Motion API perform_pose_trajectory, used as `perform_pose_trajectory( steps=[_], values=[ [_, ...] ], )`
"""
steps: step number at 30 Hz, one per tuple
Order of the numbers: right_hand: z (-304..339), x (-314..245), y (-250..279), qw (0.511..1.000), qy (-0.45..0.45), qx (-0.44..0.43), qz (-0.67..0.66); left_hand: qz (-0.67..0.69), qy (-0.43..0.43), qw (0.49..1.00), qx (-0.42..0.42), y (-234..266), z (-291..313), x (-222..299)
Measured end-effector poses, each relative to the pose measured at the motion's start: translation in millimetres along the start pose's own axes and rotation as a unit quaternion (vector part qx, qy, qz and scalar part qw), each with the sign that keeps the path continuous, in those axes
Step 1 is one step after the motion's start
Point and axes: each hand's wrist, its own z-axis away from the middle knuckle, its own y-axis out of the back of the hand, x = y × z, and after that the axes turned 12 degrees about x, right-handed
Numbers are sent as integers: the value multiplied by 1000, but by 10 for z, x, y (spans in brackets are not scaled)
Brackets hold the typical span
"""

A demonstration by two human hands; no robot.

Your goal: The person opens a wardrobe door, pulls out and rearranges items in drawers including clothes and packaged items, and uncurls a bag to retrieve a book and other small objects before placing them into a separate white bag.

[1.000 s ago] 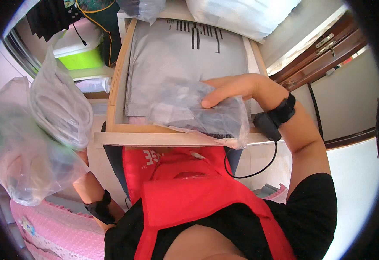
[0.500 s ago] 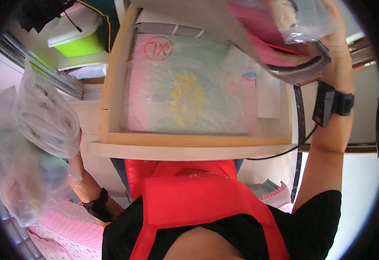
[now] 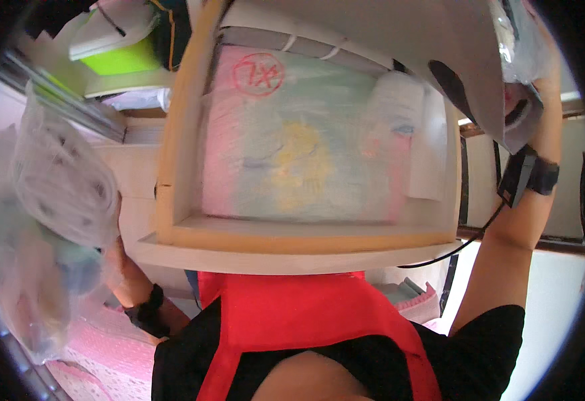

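At the left, my left hand (image 3: 116, 230) is mostly hidden behind clear plastic bags (image 3: 65, 174) that it holds up. Whitish and pale green soft items show through the plastic. My right hand (image 3: 547, 80) is raised at the upper right, gripping the edge of a grey fabric storage box (image 3: 399, 33); its fingers are largely covered. The box is tilted over the far right of an open wooden drawer (image 3: 306, 237). A dark oval handle hole shows in its side. Another clear plastic bag (image 3: 523, 40) with pale contents lies at the box's top, by my right hand.
A flat plastic-wrapped pack (image 3: 292, 154), pink and green with a yellow patch, lies in the drawer beside a white roll-like item (image 3: 396, 100). A lime-green box with a white lid (image 3: 122, 57) stands on a shelf at far left. Pink patterned cloth (image 3: 105, 341) lies below left.
The grey box has swung right and turned, so its pink contents are now mostly hidden. My right hand has moved outward. The bags in my left hand have shifted only slightly.
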Motion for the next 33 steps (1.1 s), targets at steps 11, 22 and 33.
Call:
perform_pose_trajectory(
  steps=[11,22,33],
  values=[
    [67,89,-13,988,-132,39,-71,-12,-24,999,22,2,266,42],
    [-323,538,372,988,-70,-129,-50,-1,-39,998,42,-33,522,60],
    [557,167,-283,888,-319,-332,-20,26,-79,995,56,52,799,105]
  ],
)
